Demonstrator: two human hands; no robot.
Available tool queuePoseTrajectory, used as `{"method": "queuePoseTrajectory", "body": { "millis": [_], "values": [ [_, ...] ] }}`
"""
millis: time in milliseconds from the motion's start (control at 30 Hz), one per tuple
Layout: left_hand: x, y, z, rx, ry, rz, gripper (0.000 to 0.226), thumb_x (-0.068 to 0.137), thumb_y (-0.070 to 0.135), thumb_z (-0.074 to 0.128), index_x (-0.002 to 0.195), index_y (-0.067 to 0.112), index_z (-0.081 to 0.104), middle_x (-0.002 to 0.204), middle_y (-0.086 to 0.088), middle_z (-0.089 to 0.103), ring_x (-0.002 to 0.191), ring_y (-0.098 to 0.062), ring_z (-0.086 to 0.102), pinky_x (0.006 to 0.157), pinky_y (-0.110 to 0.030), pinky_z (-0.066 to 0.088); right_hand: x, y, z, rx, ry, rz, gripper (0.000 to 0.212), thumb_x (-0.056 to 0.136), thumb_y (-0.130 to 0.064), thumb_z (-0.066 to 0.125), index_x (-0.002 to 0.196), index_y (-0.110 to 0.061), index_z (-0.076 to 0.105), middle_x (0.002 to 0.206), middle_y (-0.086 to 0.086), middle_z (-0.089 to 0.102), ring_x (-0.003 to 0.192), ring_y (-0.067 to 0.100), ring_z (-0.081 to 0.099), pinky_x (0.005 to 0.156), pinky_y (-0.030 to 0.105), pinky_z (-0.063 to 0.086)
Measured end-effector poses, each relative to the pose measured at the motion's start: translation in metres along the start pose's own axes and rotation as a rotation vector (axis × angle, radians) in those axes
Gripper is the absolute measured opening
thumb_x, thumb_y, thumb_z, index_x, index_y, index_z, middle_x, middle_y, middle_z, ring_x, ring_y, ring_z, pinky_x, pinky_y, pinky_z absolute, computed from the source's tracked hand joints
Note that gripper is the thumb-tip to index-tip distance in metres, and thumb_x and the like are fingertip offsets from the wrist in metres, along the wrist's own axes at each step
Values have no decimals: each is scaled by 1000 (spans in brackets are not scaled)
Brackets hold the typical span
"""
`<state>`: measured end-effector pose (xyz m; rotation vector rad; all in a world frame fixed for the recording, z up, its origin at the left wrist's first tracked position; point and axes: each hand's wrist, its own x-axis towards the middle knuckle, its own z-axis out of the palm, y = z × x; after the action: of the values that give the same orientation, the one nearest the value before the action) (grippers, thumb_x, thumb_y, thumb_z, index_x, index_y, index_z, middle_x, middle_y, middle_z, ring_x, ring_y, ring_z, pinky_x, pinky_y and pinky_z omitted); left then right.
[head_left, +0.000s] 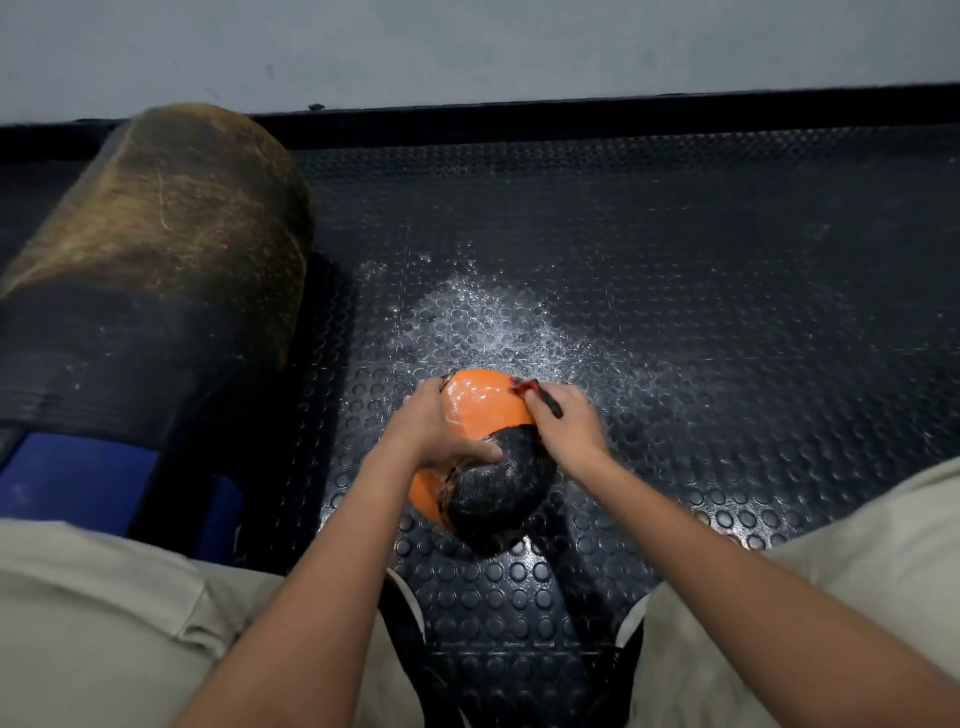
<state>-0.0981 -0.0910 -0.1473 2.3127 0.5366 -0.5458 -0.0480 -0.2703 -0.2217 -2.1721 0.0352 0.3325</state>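
Steadiness first: left hand (441, 427), curled over the ball (480, 408), should brace it while right hand (571, 434), pinching the red-tipped tool (548, 404), scrapes shallowly.

The person's two bare arms reach forward and down toward the ball (478, 410). The left arm (322, 571) comes in from the ball's near left side, and the right arm (727, 551) from its near right side. Both wrists are almost straight. The left hand (439, 426) lies on the left side of the ball and grips it. Its fingers curl over the top and its thumb (483, 453) presses on the near side. The right hand (571, 428) sits at the ball's right edge. Its fingers are curled around a small tool (524, 387), whose tip touches the far top of the ball.
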Motion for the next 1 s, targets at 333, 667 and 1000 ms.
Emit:
{"method": "queuePoseTrajectory", "body": {
  "millis": [333, 667, 1000],
  "values": [
    [4, 2, -2, 85, -35, -43, 139, 48, 53, 96, 160, 33, 16, 161, -15, 15, 145, -41, 29, 115, -56, 33, -3, -12, -6, 57, 37, 39, 26, 105, -45, 46, 117, -31, 65, 100, -12, 58, 85, 7, 53, 62, 19, 35],
    [3, -2, -7, 131, -74, 3, 140, 47, 45, 98, 160, 37, 16, 161, -13, 24, 143, -40, 33, 114, -56, 36, -9, 11, -4, 105, -9, 239, 29, 106, -42, 43, 112, -23, 65, 77, -3, 61, 61, 12, 51, 52, 21, 39],
    [2, -1, -8, 72, -124, 29, 138, 52, 31, 98, 160, 34, 13, 164, -10, 20, 144, -40, 32, 115, -59, 33, -14, 10, -7, 147, -35, 259, 23, 108, -33, 43, 116, -21, 60, 82, -3, 60, 60, 8, 50, 49, 17, 39]
  ]
}}
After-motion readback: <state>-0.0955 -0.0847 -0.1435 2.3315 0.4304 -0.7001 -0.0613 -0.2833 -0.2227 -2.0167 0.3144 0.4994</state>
